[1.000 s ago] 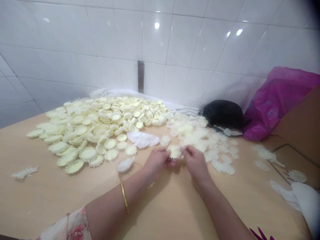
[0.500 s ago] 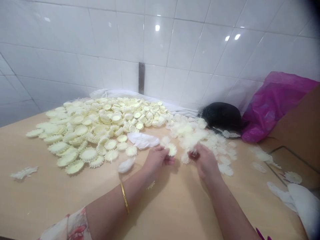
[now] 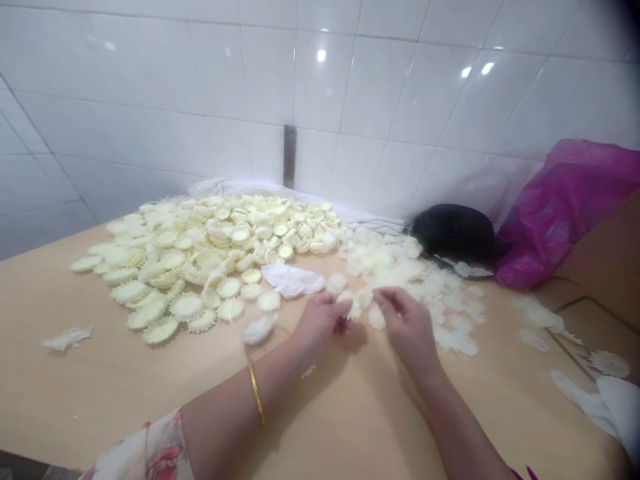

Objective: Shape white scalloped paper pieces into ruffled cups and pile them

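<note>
Tabletop under cream scalloped discs, left hand and right hand with fingers pinched.

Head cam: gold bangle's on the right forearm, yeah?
No, wrong arm. The head view shows the gold bangle on the left forearm, not the right.

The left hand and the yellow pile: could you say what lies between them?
The head view shows a crumpled white scrap there, on the tabletop.

Cream scalloped discs in heap, prob. plastic
</note>
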The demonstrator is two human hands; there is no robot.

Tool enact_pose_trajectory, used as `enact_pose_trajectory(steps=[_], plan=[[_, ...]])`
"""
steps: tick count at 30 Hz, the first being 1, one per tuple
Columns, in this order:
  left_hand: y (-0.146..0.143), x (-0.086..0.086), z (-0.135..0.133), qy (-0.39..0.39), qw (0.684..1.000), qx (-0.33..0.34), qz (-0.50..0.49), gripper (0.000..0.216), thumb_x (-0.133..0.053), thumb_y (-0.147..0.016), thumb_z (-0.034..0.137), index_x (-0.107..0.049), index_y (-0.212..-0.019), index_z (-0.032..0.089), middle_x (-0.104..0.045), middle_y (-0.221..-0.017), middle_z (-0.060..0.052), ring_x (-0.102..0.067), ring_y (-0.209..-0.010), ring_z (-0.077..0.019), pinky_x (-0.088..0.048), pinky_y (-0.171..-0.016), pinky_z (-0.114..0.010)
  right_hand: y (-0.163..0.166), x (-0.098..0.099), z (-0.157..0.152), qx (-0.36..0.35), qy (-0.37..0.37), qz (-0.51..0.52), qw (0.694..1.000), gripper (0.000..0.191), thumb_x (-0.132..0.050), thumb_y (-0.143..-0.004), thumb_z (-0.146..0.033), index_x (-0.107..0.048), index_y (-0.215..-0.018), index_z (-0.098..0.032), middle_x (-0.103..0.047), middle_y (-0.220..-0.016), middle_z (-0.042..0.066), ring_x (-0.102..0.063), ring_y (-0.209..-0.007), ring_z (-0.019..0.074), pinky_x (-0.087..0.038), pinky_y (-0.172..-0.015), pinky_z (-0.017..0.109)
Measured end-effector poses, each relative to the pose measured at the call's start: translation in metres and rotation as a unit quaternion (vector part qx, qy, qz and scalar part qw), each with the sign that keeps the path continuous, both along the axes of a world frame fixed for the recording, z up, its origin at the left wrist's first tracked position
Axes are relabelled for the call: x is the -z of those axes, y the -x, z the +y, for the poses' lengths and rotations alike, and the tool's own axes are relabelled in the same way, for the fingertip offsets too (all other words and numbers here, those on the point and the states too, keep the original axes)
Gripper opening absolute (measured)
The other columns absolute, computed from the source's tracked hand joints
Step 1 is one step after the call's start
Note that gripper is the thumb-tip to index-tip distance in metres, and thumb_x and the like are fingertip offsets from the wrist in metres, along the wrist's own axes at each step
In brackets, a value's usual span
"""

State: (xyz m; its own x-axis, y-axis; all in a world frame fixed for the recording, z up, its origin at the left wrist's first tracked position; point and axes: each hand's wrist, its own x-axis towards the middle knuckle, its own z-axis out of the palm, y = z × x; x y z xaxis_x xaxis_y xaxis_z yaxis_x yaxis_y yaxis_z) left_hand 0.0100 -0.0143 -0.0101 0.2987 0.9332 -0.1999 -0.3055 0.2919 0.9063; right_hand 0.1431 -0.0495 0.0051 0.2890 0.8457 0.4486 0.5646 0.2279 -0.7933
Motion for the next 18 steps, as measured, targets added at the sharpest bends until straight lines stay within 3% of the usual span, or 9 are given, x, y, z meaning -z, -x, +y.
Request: enact_pose_trajectory(steps=[6, 10, 14, 18], plan=[[-0.001, 0.003, 0.0, 0.015, 0.999, -0.023, -0.019, 0.026, -0.073, -0.056, 0.021, -0.049, -0.063, 0.013, -0.051, -0.051, 0.002, -0.046, -0.041, -0.0064, -0.034, -0.042, -0.019, 0.016, -0.003, -0.005, -0.121, 0.024, -0.007, 0.992, 0.017, -0.053, -0.077, -0.032, -0.063, -0.074, -0.019, -0.064, -0.073, 0.003, -0.057, -0.072, 0.0176, -0.043, -0.069, 0.029], [-0.001, 0.005, 0.001, 0.008, 0.999, -0.003, -0.032, 0.032, -0.074, -0.057, 0.034, -0.052, -0.066, 0.012, -0.051, -0.053, 0.001, -0.046, -0.041, -0.0057, -0.034, -0.042, -0.018, 0.013, -0.003, -0.004, -0.158, 0.074, 0.053, 0.983, 0.018, -0.054, -0.075, -0.033, -0.062, -0.073, -0.018, -0.064, -0.072, 0.003, -0.057, -0.071, 0.0178, -0.043, -0.069, 0.03], [-0.001, 0.004, -0.001, -0.019, 0.999, 0.024, -0.041, 0.038, -0.069, -0.061, 0.046, -0.053, -0.067, 0.012, -0.053, -0.055, 0.0, -0.049, -0.043, -0.0068, -0.036, -0.043, -0.018, 0.01, -0.004, -0.003, -0.157, 0.106, 0.093, 0.977, 0.016, -0.056, -0.072, -0.031, -0.058, -0.065, -0.017, -0.059, -0.064, 0.0, -0.052, -0.064, 0.0149, -0.041, -0.064, 0.027], [-0.001, 0.001, -0.001, -0.002, 0.997, 0.044, -0.055, 0.033, -0.069, -0.064, 0.04, -0.054, -0.069, 0.011, -0.055, -0.058, -0.002, -0.053, -0.047, -0.0088, -0.04, -0.044, -0.019, 0.009, 0.0, -0.001, -0.122, 0.106, 0.094, 0.982, 0.016, -0.053, -0.072, -0.029, -0.054, -0.061, -0.018, -0.054, -0.06, -0.002, -0.048, -0.061, 0.0133, -0.037, -0.06, 0.026]])
